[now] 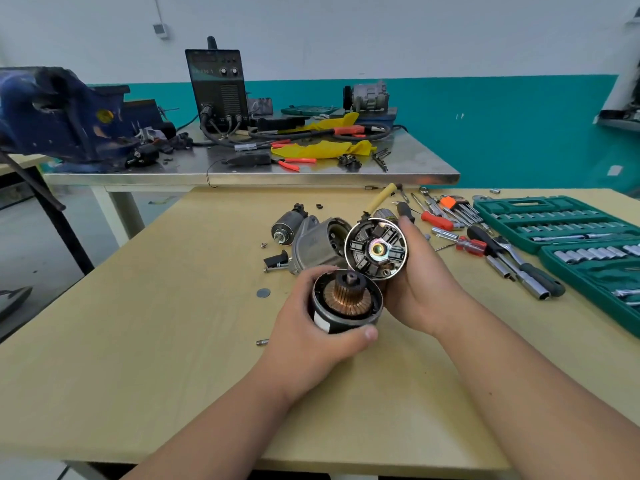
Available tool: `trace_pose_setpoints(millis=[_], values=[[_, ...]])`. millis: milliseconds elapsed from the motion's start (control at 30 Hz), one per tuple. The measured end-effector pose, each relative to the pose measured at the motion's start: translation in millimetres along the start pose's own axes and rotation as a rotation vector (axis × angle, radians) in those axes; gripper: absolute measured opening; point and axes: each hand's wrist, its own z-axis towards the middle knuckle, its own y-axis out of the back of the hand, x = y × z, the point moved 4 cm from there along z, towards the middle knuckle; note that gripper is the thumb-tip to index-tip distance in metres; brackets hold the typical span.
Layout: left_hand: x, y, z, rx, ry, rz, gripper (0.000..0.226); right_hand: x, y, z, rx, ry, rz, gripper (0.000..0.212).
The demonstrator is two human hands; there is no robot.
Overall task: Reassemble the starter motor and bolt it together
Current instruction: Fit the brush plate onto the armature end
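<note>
Hands were both full above the surface [166,323]: the left hand [308,334] gripped the motor body [334,323], copper ring [348,296] showing, and the right hand [424,284] held the brush cap [375,249] just beside it. The front housing [313,244] and a bolt [262,342] lay loose, so joining and bolting were left.

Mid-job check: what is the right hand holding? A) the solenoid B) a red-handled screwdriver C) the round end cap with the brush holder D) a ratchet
C: the right hand grips the round end cap, brush side toward the camera, while the left hand holds the motor housing with its copper commutator showing.
</note>
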Motion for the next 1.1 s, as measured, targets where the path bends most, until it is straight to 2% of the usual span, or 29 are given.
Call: trace_pose_setpoints(millis=[167,400,1100], values=[[-9.8,-2.4,-7.1,0.0,-0.181,0.051,0.074,-4.6,0.4,-3.6,0.099,-0.004,0.065,0.062],[-15.6,-0.1,-6.5,-0.041,-0.239,0.03,0.072,-3.5,1.7,-4.4,0.168,0.029,0.118,0.059],[-10.3,0.2,-8.2,-0.057,-0.183,0.148,0.068,-2.5,1.1,-7.2,0.186,0.07,0.123,0.069]])
